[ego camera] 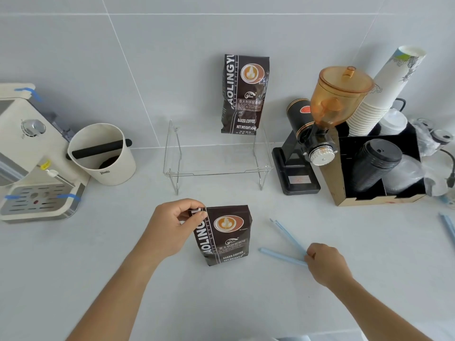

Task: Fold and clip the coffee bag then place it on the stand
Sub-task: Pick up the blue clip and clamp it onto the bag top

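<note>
A dark brown coffee bag (225,236) stands upright on the white counter, its top folded down. My left hand (172,225) pinches the folded top at its left corner. To the right lies a light blue sealing clip (285,244), spread open in a V. My right hand (325,263) grips it at the hinge end. Behind the bag stands a clear acrylic stand (216,168). A second coffee bag (243,94) rests on the stand, leaning against the wall.
An espresso machine (29,153) and a white knock box (103,153) sit at the left. A coffee grinder (317,134) and a box with paper cups and lids (379,168) stand at the right. Another blue clip (448,225) lies at the right edge.
</note>
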`<control>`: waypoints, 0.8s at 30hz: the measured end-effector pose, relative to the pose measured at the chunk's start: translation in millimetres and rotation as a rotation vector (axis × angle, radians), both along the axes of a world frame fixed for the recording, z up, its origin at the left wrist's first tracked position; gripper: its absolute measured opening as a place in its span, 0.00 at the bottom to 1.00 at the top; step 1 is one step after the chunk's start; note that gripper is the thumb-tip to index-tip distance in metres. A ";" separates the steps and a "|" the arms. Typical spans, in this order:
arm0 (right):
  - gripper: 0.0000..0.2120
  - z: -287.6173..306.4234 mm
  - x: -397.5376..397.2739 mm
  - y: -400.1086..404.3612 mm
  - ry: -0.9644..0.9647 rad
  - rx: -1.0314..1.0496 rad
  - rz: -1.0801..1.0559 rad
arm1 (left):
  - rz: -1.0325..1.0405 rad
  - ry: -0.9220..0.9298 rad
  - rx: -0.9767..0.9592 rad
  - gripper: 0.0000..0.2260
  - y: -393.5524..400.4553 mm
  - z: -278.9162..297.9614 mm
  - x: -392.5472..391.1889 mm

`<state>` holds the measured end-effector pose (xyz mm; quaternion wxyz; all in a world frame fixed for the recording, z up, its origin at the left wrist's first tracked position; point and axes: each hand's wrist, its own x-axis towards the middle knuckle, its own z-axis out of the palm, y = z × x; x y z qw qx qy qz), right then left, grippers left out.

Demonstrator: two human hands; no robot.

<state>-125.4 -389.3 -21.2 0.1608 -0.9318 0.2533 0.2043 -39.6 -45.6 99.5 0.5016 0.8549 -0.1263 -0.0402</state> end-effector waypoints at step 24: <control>0.10 134.7 37.1 16.5 -0.539 0.967 -0.177 | 0.015 0.172 -0.257 0.16 12.9 -17.2 7.8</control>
